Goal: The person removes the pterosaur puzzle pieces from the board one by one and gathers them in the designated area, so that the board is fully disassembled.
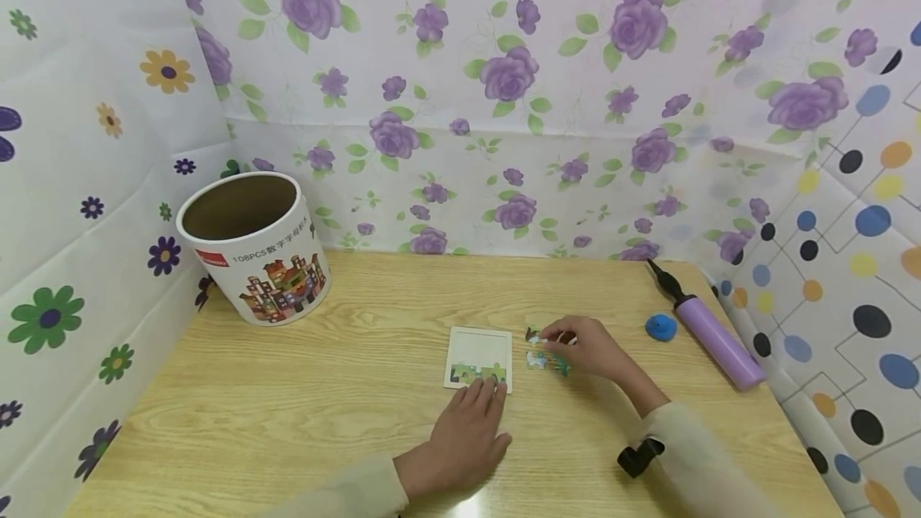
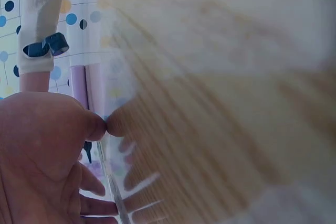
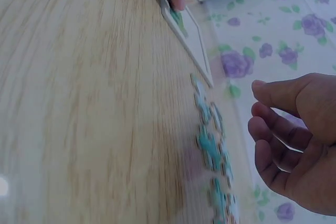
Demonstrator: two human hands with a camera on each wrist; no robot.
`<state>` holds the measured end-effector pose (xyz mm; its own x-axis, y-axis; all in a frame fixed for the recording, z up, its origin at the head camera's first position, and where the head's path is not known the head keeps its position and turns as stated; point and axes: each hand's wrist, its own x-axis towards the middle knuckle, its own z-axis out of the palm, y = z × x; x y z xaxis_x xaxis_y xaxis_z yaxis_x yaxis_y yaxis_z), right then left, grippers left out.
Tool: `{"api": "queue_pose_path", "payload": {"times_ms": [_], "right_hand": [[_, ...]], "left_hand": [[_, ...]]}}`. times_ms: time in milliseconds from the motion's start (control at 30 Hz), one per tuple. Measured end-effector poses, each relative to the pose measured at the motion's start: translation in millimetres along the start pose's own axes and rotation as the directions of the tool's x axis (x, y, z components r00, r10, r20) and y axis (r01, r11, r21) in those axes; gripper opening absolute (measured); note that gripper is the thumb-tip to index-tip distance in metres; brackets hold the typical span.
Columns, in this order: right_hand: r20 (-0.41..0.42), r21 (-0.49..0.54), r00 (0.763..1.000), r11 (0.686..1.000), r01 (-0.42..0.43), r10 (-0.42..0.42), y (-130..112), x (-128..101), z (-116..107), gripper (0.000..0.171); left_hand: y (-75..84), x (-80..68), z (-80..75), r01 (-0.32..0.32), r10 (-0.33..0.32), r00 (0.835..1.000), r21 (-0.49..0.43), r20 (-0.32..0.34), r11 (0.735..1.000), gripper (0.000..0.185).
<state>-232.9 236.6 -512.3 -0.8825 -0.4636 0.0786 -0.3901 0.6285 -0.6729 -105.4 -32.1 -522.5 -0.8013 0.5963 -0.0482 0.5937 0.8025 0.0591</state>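
A small white puzzle tray lies on the table, with several green and blue jigsaw pieces along its near side. My left hand reaches to that side, its straight fingertips resting on the fitted pieces. To the right of the tray lie loose jigsaw pieces, seen as a row of flat pieces in the right wrist view. Over them hovers my right hand, partly covering them. Its fingers are loosely bent, and the right wrist view shows a gap between thumb and index fingertip with nothing in it.
A large white bucket with printed pictures stands at the back left. On the right lie a blue lump and a purple hand pump with a black nozzle. Patterned cloth walls the table's back and sides.
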Motion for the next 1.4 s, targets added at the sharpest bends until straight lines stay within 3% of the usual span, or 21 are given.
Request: {"api": "queue_pose_path", "payload": {"times_ms": [233,667,933,1100,1400], "right_hand": [[0.054,0.010,0.995,0.996,0.086,-0.086,-14.3,17.5,12.0,0.020],[0.127,0.021,0.986,0.994,0.108,-0.109,-43.0,47.8,45.6,0.018],[0.164,0.049,0.974,0.987,0.153,-0.159,-48.6,62.1,63.5,0.022],[0.184,0.054,0.965,0.982,0.179,-0.186,-51.4,67.5,75.0,0.022],[0.204,0.033,0.959,0.980,0.195,-0.197,-59.3,69.3,88.1,0.016]], "left_hand": [[4.6,-2.6,1.9,0.018,-0.017,0.999,-0.057,0.034,0.998,0.079],[2.9,-3.7,5.5,0.018,-0.014,0.999,-0.083,0.046,0.996,0.079],[-2.4,-6.2,6.9,-0.022,0.024,0.999,-0.095,0.024,0.995,0.079],[-5.3,-7.7,9.0,-0.047,0.048,0.999,-0.096,0.013,0.994,0.079],[-6.1,-9.5,6.6,-0.037,0.040,0.999,-0.108,0.021,0.993,0.079]]}}
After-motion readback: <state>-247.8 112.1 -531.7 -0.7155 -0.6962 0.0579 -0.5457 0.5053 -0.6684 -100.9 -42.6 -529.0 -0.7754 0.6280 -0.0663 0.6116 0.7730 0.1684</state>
